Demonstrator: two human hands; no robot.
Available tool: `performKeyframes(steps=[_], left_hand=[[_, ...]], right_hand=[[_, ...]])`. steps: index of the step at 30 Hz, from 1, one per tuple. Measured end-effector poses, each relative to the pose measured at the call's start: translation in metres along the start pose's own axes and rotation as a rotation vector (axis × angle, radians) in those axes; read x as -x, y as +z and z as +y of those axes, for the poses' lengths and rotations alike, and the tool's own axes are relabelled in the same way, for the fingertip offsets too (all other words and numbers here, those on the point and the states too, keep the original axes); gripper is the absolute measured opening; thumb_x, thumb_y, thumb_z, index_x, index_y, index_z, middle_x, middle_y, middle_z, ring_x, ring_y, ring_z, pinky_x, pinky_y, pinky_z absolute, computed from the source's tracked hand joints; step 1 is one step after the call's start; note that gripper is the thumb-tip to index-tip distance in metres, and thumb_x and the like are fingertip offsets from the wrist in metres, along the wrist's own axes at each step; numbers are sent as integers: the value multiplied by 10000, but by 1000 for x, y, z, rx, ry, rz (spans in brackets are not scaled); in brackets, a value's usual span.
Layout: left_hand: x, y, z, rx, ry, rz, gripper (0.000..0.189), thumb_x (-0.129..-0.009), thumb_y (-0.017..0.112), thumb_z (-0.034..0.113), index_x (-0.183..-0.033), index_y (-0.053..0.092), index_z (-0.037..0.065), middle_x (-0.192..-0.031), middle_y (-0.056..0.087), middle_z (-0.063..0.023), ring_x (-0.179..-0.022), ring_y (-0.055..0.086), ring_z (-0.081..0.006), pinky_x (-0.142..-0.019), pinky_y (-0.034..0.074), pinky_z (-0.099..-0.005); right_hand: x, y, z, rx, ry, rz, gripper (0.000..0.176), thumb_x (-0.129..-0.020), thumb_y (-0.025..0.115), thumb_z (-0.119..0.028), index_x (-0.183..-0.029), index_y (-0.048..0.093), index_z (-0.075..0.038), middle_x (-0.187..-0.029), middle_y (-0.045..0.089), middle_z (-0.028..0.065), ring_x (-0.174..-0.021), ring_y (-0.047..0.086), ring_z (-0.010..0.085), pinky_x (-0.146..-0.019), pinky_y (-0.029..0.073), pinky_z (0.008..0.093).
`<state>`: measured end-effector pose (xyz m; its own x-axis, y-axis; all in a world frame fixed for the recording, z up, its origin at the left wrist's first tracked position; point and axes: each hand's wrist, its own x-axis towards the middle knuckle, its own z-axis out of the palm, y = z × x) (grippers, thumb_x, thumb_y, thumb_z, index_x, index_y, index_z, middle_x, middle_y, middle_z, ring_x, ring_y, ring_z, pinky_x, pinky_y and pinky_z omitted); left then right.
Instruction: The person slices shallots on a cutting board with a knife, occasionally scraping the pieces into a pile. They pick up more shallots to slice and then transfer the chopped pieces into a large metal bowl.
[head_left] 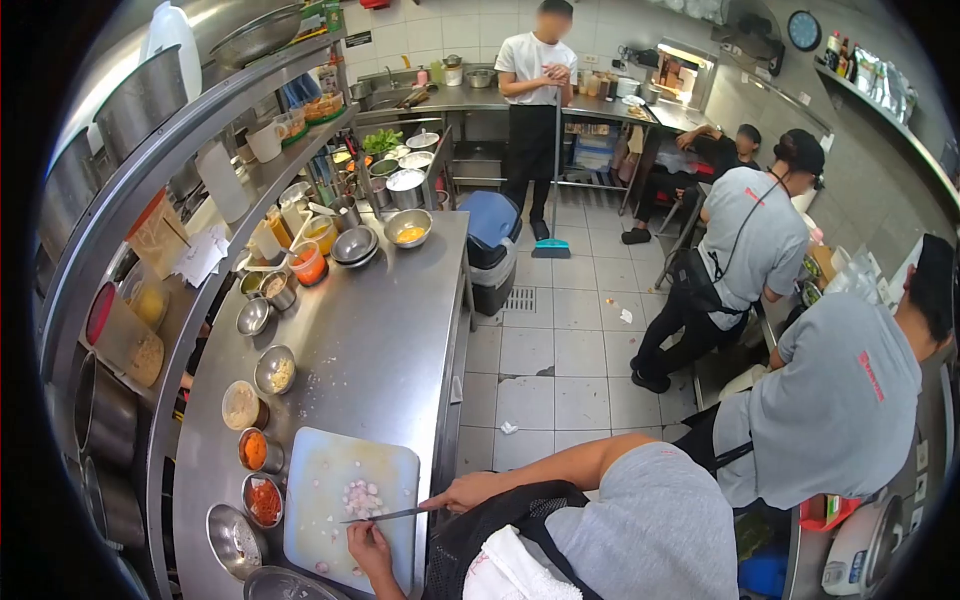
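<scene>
My right hand (468, 491) is wrapped round the handle of a kitchen knife (395, 515), its blade lying across a pale cutting board (325, 460). By the blade, toward its tip, are the bent fingers of my left hand (371, 550), low over the board. Whatever those fingers hold is too small and hidden to make out. Chopped pinkish-white pieces, like shallot or onion (361, 497), are heaped just beyond the blade, with a few scattered bits around. Left of the board stand a bowl of red chopped food (263, 500) and a container of orange food (256, 450).
Metal bowls (236, 541) line the steel counter (375, 330), below a loaded shelf rack (215, 235). Two co-workers in grey shirts (755, 225) work on the right. Farther back, one person stands with a broom (551, 248) and another sits. A bin (490, 240) stands beyond the counter.
</scene>
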<state>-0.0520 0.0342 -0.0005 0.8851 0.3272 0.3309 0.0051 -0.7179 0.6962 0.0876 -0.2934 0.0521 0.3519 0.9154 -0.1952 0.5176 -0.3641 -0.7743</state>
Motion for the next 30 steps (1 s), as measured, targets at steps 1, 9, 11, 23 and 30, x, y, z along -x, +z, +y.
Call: performKeyframes(steps=[1,9,11,23,30], left_hand=[[-3,2,1,2,4,-8,170,-855,702,-107,-1007,729,-35,-1033,659,-168,-925,696,-338,-840,588,-393],[-24,-9,22,-46,-233,-113,100,-890,743,-70,-989,731,-62,-986,650,-160,-754,681,-272,-723,578,-364],[-21,-7,4,-52,-233,-118,93,-888,756,-60,-977,733,-55,-959,673,-159,-736,689,-266,-700,578,-364],[-1,18,-13,18,-328,42,152,-909,824,41,-1008,754,-50,-909,754,-164,-728,708,-227,-671,581,-349],[15,16,-27,-151,-127,78,156,-959,746,55,-1059,779,-61,-968,779,-231,-822,758,-356,-786,603,-417]], right_hand=[[-1,-1,2,-21,20,-7,779,-1035,534,-138,-1731,310,-406,-856,707,234,-745,720,395,-720,544,516],[-9,-4,10,-144,0,-43,766,-1034,573,-114,-1721,353,-371,-928,707,240,-823,724,371,-775,538,493],[-5,-17,-1,-115,37,-84,749,-1034,584,-109,-1721,372,-319,-997,727,241,-900,744,363,-825,551,489],[-18,24,27,-290,-105,41,768,-1044,532,-61,-1739,330,-318,-810,660,219,-674,648,341,-687,492,478],[-11,6,9,-202,-19,11,726,-1050,513,-110,-1720,363,-348,-871,712,237,-739,695,404,-751,546,532]])
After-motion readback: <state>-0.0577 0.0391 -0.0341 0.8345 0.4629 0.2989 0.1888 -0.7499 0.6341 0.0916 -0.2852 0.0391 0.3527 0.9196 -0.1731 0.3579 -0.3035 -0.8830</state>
